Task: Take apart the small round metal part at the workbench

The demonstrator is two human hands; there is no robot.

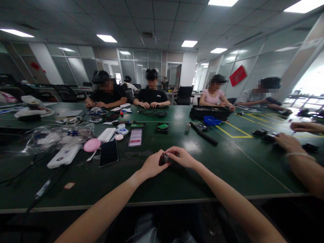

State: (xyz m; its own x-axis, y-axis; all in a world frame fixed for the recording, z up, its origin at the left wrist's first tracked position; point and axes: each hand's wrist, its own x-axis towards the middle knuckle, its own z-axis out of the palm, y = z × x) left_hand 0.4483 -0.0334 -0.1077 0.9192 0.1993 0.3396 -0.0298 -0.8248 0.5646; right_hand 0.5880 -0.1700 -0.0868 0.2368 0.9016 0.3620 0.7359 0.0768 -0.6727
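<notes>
Nearest us, our two bare forearms ran out over the edge of the wide green bench [227, 175], which carried everything else and had four other people seated along its far side and another person's hands [288, 141] at work at the right. Our left hand [152, 165] and right hand [183, 157] met at the bench's middle, fingers of both curled tight round a small dark object [165, 158] with a pale metal top, held just above the surface between them. Left of them lay a black phone [108, 153], a white device [63, 157] and a pink round case [92, 145].
</notes>
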